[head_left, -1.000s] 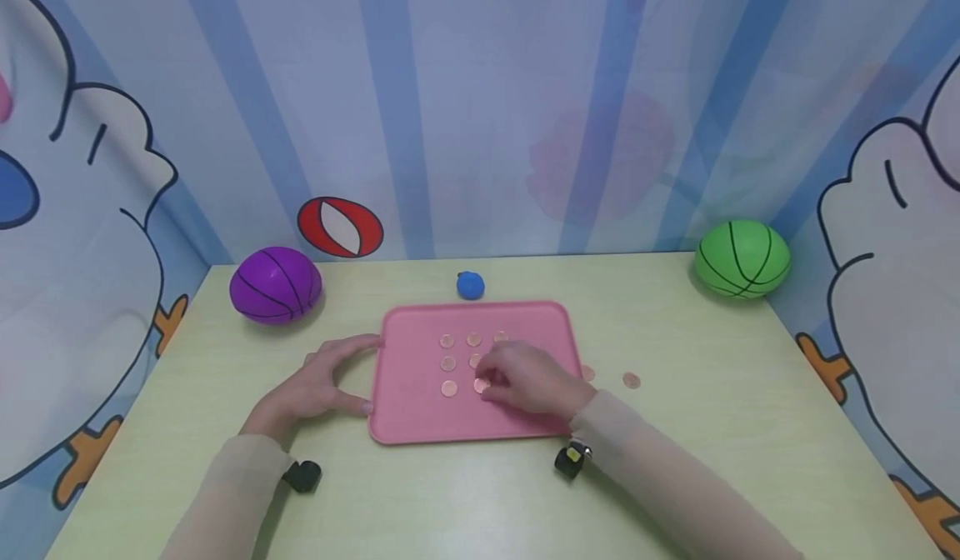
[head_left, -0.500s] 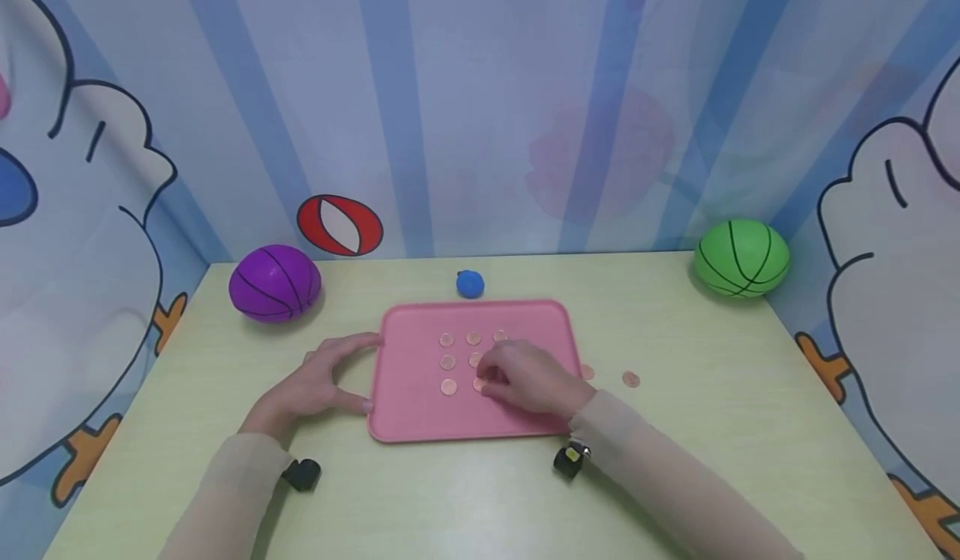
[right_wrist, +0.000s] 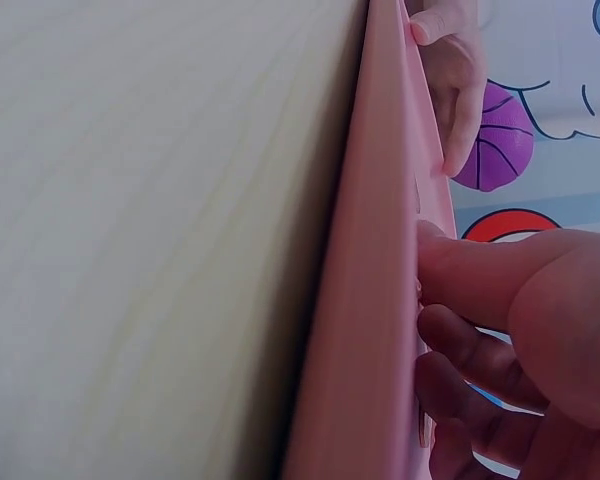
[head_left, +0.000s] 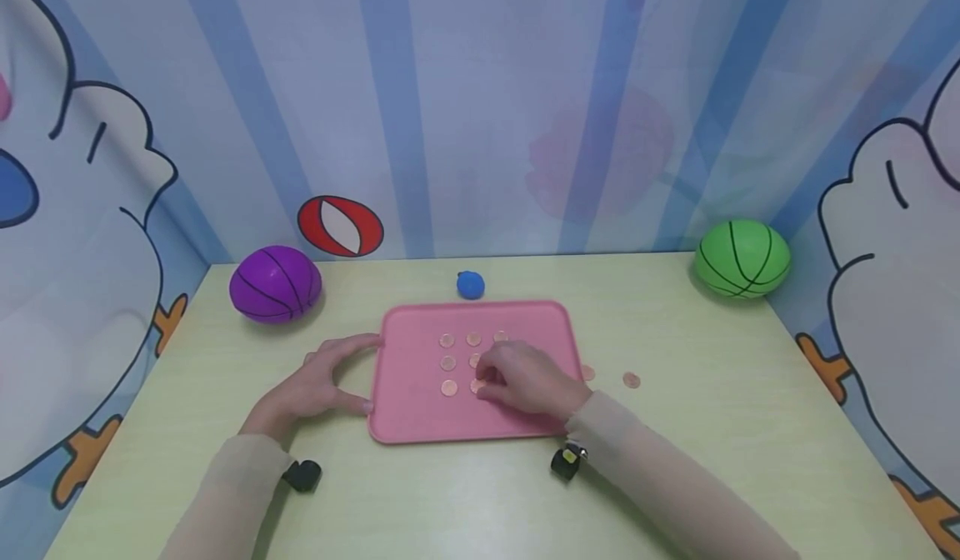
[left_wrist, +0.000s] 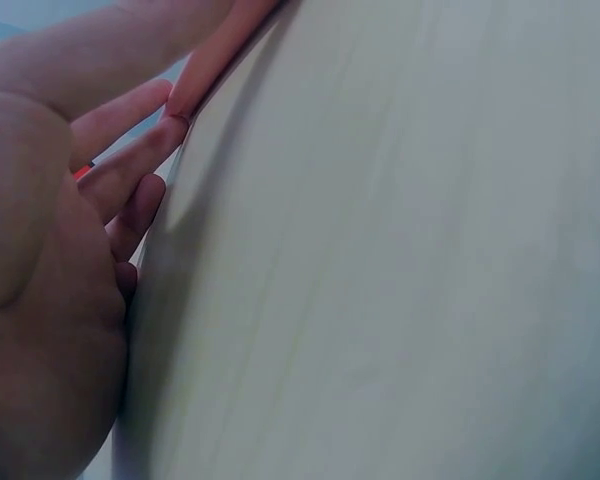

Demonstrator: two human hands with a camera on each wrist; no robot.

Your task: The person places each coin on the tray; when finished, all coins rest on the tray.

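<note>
A pink tray [head_left: 405,418] lies on the table, bearing several small copper-coloured coins [head_left: 448,387] in rows. My left hand [head_left: 315,389] holds the tray's left edge steady, thumb and fingers spread and their tips touching its rim. Over the right part of the tray, my right hand [head_left: 532,381] bends its fingers and thumb round a coin [head_left: 476,386] in the row closest to me. In the right wrist view, the thumb and curled fingertips are down at the tray's surface, and the tray wall mostly hides the coin. Part of the tray is covered by the right hand.
Two loose coins lie right of the tray, one coin [head_left: 632,380] apart and one coin [head_left: 588,372] near its rim. A small blue ball-like object [head_left: 470,285] sits behind it. A purple ball [head_left: 275,284] and a green ball [head_left: 742,258] stand at the back corners.
The coin at my right fingertips has shifted slightly left, towards line with the coins behind it. My right hand moves only a little; my left hand stays on the tray edge.
</note>
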